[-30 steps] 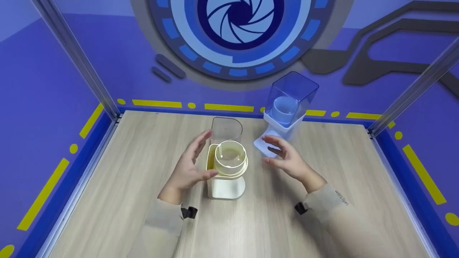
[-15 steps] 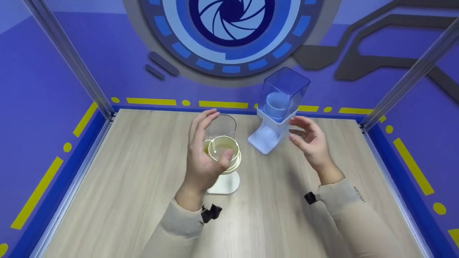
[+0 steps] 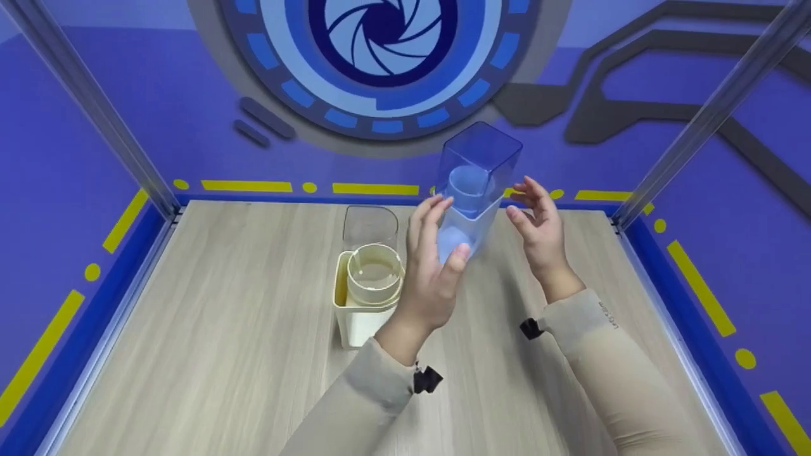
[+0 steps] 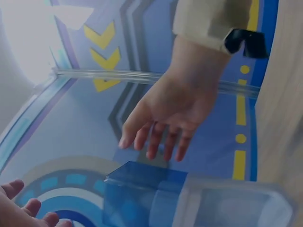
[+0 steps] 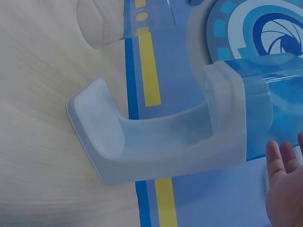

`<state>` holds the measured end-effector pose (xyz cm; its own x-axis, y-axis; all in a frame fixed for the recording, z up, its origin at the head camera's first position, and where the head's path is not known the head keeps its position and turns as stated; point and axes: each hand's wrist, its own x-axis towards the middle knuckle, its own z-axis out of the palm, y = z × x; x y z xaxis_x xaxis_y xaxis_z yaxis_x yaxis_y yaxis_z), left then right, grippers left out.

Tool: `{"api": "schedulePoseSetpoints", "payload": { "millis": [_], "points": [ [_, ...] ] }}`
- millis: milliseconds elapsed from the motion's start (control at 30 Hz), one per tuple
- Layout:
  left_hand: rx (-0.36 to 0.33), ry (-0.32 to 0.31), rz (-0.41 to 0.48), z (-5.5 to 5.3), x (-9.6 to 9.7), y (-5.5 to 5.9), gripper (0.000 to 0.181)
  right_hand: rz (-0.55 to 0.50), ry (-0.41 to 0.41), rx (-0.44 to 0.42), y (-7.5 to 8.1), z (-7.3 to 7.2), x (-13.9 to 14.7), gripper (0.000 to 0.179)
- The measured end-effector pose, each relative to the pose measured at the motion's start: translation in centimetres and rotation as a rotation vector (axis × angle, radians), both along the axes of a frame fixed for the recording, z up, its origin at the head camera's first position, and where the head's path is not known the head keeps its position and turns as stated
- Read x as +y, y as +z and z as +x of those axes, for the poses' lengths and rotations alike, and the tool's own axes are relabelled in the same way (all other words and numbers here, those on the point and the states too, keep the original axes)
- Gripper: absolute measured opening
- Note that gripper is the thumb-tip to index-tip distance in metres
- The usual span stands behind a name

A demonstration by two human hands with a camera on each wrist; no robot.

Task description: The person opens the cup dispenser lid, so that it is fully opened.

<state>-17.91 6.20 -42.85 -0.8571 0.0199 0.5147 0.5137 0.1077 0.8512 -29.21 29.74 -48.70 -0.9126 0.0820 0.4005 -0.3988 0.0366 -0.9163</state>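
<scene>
while hands flank one container (blue), lettering blurs.

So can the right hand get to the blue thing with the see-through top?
Probably yes. The right hand is close beside the blue dispenser, fingers loosely open, and nothing shows between them. The left hand is on the other side, so it leaves that way free.

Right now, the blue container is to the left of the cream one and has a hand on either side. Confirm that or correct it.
One error: the blue container is to the right of the cream container, as the head view shows. The left hand and right hand are indeed on either side.
</scene>
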Motion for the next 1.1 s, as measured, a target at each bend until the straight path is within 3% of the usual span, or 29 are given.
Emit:
{"api": "schedulePoseSetpoints", "payload": {
  "millis": [133, 233, 367, 567, 900, 1100],
  "points": [
    [-0.083, 0.0, 0.002, -1.1, 2.3, -1.2, 0.072, 0.022, -0.007, -0.039, -0.4, -1.0, 0.0, 0.061],
    [-0.122, 0.011, 0.001, -2.1, 4.1, -2.4, 0.072, 0.066, -0.065, -0.077, -0.8, -1.6, 0.1, 0.059],
    [-0.157, 0.086, 0.018, -4.0, 5.7, -4.1, 0.068, 0.141, -0.146, -0.161, -1.6, -3.0, -0.2, 0.061],
    [-0.198, 0.203, 0.043, -6.6, 6.7, -6.2, 0.07, 0.113, -0.12, -0.223, -2.1, -5.1, -0.9, 0.06],
    [-0.113, 0.411, -0.003, -8.6, 8.9, -7.6, 0.078, -0.057, -0.144, -0.226, -2.5, -7.2, -1.6, 0.057],
    [-0.115, 0.446, -0.016, -10.0, 9.5, -7.8, 0.079, -0.047, -0.16, -0.231, -3.0, -7.3, -1.9, 0.056]
  ]
}}
